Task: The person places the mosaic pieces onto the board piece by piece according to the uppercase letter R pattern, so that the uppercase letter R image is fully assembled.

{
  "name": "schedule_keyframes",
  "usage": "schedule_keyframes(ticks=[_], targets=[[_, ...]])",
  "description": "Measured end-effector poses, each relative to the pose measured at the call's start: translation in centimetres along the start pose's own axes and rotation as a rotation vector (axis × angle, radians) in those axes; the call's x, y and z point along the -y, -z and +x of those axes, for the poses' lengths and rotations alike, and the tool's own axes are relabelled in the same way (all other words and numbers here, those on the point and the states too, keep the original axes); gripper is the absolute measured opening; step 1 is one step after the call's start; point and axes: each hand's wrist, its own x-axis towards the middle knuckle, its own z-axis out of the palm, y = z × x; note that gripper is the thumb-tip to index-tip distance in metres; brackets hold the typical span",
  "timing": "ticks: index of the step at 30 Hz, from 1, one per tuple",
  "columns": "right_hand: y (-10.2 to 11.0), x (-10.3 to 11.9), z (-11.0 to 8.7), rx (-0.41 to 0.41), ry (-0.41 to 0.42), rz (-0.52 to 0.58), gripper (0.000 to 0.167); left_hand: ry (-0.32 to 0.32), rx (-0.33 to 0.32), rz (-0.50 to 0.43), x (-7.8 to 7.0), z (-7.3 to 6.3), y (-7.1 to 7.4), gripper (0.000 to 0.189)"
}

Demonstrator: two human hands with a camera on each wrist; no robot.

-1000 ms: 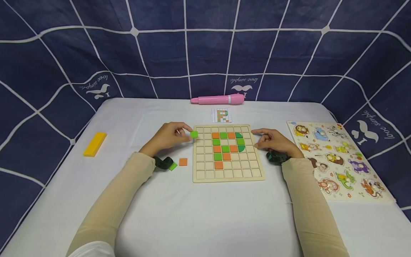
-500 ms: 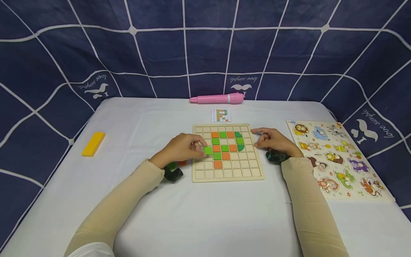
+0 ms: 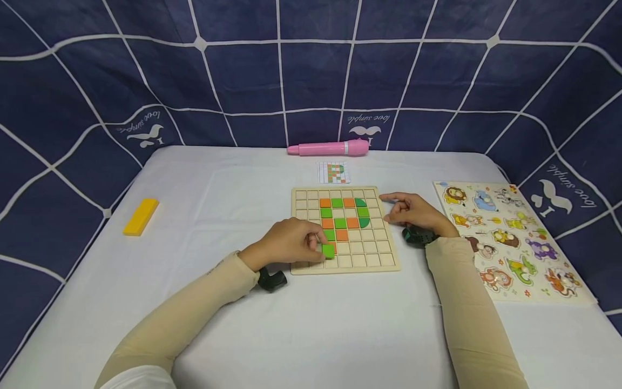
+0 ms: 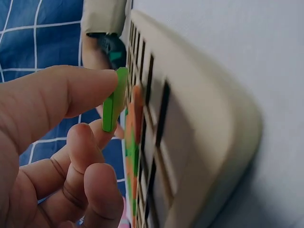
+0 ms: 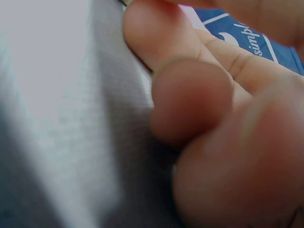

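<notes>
My left hand [image 3: 291,241] pinches a green square tile [image 3: 328,251] between thumb and finger, over the lower left part of the wooden grid board [image 3: 366,262]. In the left wrist view the tile [image 4: 113,102] stands off the board's face, seen almost edge-on. On the board, orange and green tiles form a P-like shape with dark green rounded pieces [image 3: 360,202] at its right; my left hand hides some lower left cells. At the board's right edge rests my right hand [image 3: 413,209], index finger stretched and thumb touching the rim, other fingers bent.
Behind the board lies a small pattern card [image 3: 333,173], with a pink pen-like object [image 3: 328,148] beyond it. A yellow block [image 3: 141,217] is at the left. An animal picture board [image 3: 515,243] lies at the right, near my right forearm.
My left hand has carried the green tile from the board's left edge rightward and toward me, over the lower rows. It now hides the loose tiles beside the board. The right hand stays put.
</notes>
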Motion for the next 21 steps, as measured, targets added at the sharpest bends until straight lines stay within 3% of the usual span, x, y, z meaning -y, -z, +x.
schedule_keyframes(ticks=[21], targets=[[-0.1, 0.2, -0.1, -0.001, 0.014, 0.029, 0.065, -0.005, 0.047, 0.053, -0.6, -0.2, -1.4, 0.021]])
